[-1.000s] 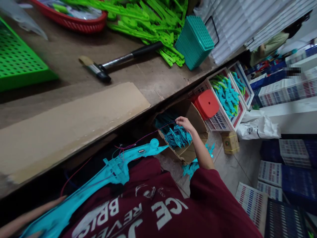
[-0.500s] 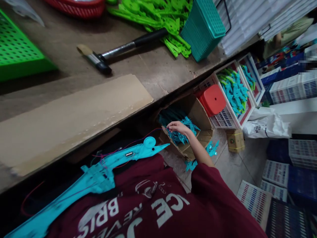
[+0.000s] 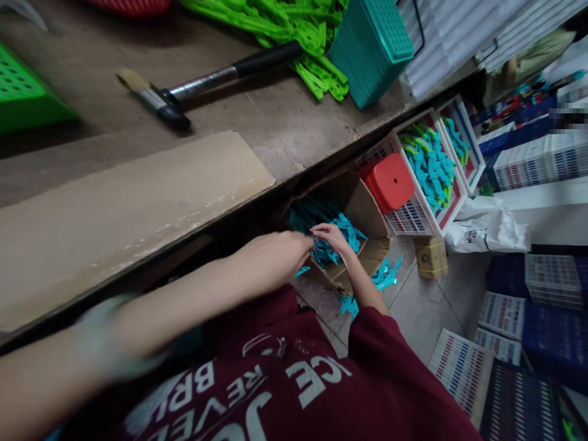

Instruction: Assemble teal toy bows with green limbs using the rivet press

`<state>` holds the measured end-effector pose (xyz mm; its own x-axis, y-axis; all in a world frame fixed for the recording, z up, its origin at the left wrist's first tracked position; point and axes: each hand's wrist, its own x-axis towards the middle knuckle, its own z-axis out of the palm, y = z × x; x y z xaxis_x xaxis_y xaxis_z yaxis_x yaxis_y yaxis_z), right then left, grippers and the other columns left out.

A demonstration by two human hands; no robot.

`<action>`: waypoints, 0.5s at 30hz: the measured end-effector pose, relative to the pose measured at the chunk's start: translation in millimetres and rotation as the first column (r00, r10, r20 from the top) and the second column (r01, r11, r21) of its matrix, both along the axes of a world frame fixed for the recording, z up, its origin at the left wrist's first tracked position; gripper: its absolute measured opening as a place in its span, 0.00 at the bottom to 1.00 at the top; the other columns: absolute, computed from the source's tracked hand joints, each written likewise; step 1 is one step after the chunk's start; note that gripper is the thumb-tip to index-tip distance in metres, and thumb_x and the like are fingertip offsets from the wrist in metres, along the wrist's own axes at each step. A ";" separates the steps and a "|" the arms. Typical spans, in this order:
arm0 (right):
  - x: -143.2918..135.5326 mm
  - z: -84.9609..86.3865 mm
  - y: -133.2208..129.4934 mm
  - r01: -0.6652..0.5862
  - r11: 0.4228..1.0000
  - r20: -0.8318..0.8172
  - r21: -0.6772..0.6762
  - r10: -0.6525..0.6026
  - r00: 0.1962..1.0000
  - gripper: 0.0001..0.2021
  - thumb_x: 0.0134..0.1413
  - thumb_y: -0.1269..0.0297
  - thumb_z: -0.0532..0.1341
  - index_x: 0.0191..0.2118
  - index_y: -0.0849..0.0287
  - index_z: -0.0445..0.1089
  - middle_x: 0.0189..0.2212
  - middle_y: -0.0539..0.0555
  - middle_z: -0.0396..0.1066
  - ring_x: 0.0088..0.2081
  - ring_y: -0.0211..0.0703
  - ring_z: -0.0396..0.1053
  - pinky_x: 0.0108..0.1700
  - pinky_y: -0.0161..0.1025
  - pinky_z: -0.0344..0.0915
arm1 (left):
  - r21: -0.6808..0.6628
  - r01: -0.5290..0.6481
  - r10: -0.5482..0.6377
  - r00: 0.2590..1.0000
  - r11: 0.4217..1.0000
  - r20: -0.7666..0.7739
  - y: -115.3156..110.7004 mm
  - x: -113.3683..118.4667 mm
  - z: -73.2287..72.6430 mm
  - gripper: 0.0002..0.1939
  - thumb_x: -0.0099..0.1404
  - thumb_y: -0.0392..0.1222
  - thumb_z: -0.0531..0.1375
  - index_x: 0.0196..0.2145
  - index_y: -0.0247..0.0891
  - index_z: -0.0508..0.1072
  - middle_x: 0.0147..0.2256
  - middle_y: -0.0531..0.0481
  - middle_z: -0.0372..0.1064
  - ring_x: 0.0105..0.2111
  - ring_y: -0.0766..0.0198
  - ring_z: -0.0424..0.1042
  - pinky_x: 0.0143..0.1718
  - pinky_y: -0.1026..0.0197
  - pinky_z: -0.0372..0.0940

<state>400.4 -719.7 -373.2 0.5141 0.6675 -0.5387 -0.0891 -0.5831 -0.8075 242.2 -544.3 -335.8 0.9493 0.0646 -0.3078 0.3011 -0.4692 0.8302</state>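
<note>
My right hand (image 3: 328,236) is in front of the cardboard box (image 3: 374,211), its fingertips pinched on a thin purple thread (image 3: 309,234). Coming across from the left, my left hand (image 3: 285,251) meets those fingertips. Its fingers are curled and closed; what lies in them is too small to make out. Beneath my left arm, a long turquoise plastic piece (image 3: 302,271) lies mostly hidden on my lap, only its tip showing clearly. Several turquoise plastic parts (image 3: 340,236) fill the box behind my hands.
On the workbench (image 3: 275,131) are a hammer (image 3: 229,76), lime-green parts (image 3: 294,27), stacked teal baskets (image 3: 374,55) and a cardboard sheet (image 3: 151,202). A red stool (image 3: 390,182) and a white crate (image 3: 408,214) of parts stand beyond the box. Loose turquoise pieces (image 3: 386,274) lie on the floor.
My left arm has come in from the left, over the turquoise piece, and my left hand now meets the right. The right hand keeps its pinch near the box.
</note>
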 end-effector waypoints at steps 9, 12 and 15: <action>-16.1 5.9 -12.7 0.194 0.979 0.152 0.055 -0.200 0.968 0.12 0.58 0.56 0.66 0.40 0.60 0.72 0.34 0.51 0.74 0.35 0.39 0.73 0.43 0.41 0.72 | 0.065 0.208 -0.206 0.978 0.976 -0.034 -3.5 71.9 -12.1 0.17 0.70 0.48 0.62 0.52 0.36 0.72 0.50 0.44 0.72 0.47 0.56 0.74 0.48 0.48 0.72; -27.2 7.8 -15.2 0.231 0.970 0.166 0.071 -0.240 0.957 0.12 0.53 0.56 0.67 0.38 0.58 0.73 0.32 0.51 0.76 0.35 0.42 0.73 0.44 0.41 0.72 | 0.032 0.243 -0.244 0.970 0.969 0.012 -7.1 66.2 -18.8 0.16 0.71 0.49 0.61 0.50 0.35 0.73 0.47 0.45 0.73 0.44 0.58 0.75 0.46 0.49 0.73; -35.9 9.1 -15.5 0.252 0.966 0.182 0.065 -0.259 0.948 0.11 0.51 0.56 0.66 0.36 0.57 0.73 0.32 0.52 0.76 0.36 0.44 0.74 0.44 0.41 0.72 | 0.015 0.254 -0.255 0.964 0.967 0.070 -10.0 58.0 -22.0 0.15 0.71 0.49 0.61 0.48 0.35 0.73 0.45 0.46 0.74 0.42 0.59 0.75 0.46 0.50 0.73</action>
